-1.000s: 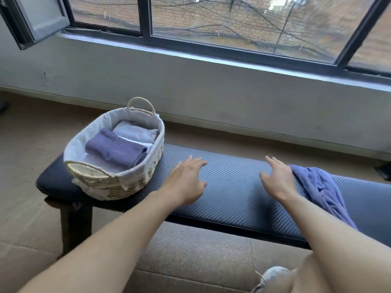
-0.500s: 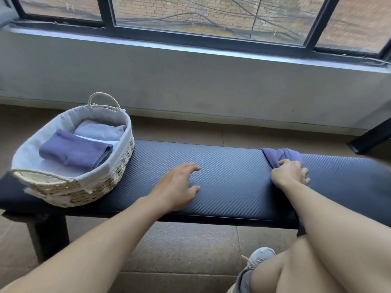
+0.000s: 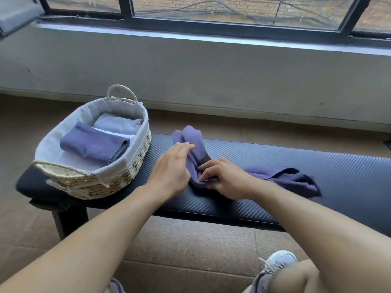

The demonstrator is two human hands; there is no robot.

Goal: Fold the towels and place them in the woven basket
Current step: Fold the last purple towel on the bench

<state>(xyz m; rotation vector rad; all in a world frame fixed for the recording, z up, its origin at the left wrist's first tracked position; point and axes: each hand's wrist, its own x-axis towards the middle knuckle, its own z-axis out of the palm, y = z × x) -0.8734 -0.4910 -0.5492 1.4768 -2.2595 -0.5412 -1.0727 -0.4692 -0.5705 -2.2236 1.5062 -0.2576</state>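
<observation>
Right hand (image 3: 227, 178): fingers curled, pinching a fold of the purple towel (image 3: 281, 178) at its near edge, low against the bench (image 3: 317, 166). Left hand (image 3: 172, 166): fingers nearly straight and together, laid on the bunched part of the same towel just left of the pinch; whether it grasps any cloth cannot be told, the thumb side being hidden.

Towel is unfolded and crumpled. From the pinch, one portion runs away from the person in a raised ridge past the left fingertips; the other trails to the right, flat on the bench padding, ending in a ragged corner well right of the right wrist.

Left of the left hand, near but not touching: woven basket (image 3: 127, 178) with pale cloth liner, standing on the bench's left end. Inside it, a folded dark purple towel (image 3: 93, 144) lies on top toward the near side; a folded pale lavender towel (image 3: 118, 123) sits behind it, partly under.

Below the grip: stone-textured floor, a grey shoe (image 3: 279, 261) at lower right.
</observation>
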